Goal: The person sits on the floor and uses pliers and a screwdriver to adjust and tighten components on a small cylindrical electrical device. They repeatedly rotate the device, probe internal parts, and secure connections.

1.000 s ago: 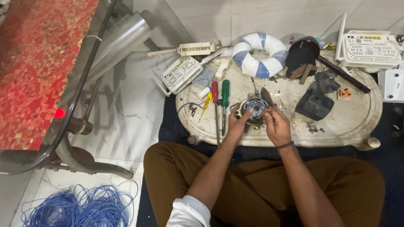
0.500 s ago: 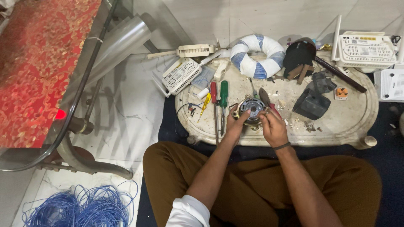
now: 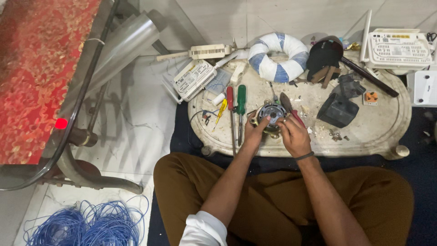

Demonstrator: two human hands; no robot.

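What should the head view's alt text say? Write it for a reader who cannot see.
Both hands, left hand and right hand, grip a small round motor on a low oval table. Red screwdriver and green screwdriver lie to its left; blue wire is coiled on the floor.

Blue-and-white ring (image 3: 278,57) at the tabletop's (image 3: 364,136) far edge, red screwdriver (image 3: 231,107) beside green screwdriver (image 3: 241,107) near its left edge, black casing (image 3: 337,110) right of centre, white router (image 3: 398,47) at far right corner, blue wire coil (image 3: 86,225) on the floor

White marble floor (image 3: 136,132) under a low oval table (image 3: 364,136); red-topped glass table (image 3: 41,77) alongside.
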